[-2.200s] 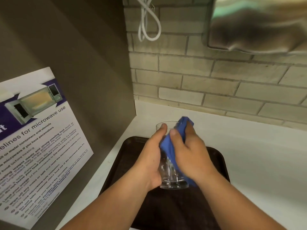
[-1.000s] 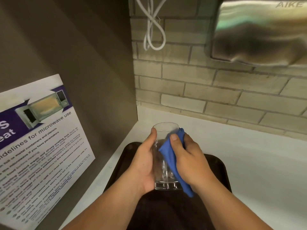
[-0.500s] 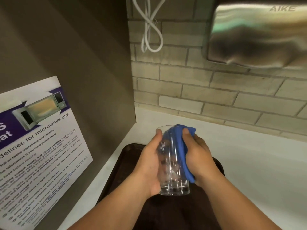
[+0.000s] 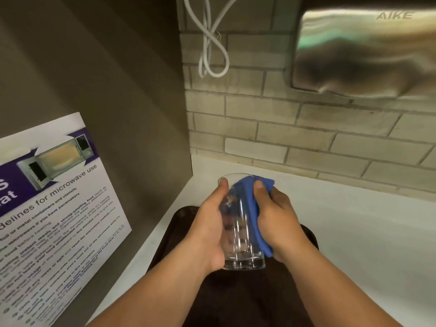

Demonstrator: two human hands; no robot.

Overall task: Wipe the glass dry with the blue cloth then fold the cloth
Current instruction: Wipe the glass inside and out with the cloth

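Note:
A clear drinking glass point(image 4: 239, 241) is held upright above a dark brown tray point(image 4: 179, 230). My left hand point(image 4: 208, 228) grips its left side, thumb up near the rim. My right hand point(image 4: 278, 223) presses a blue cloth point(image 4: 251, 206) against the right side of the glass, from the rim down to the base. The cloth wraps over the rim's right edge and part of it shows through the glass. Most of the cloth is hidden under my right palm.
The tray lies on a white counter point(image 4: 354, 232) in a corner. A grey side panel with a microwave-use poster point(image 4: 54, 208) stands at left. Behind is a brick wall with a looped white cable point(image 4: 212, 50) and a steel hand dryer point(image 4: 363, 53) overhead.
The cloth has slid around the glass from its front face to its right side and up over the rim. My left hand has kept its hold throughout.

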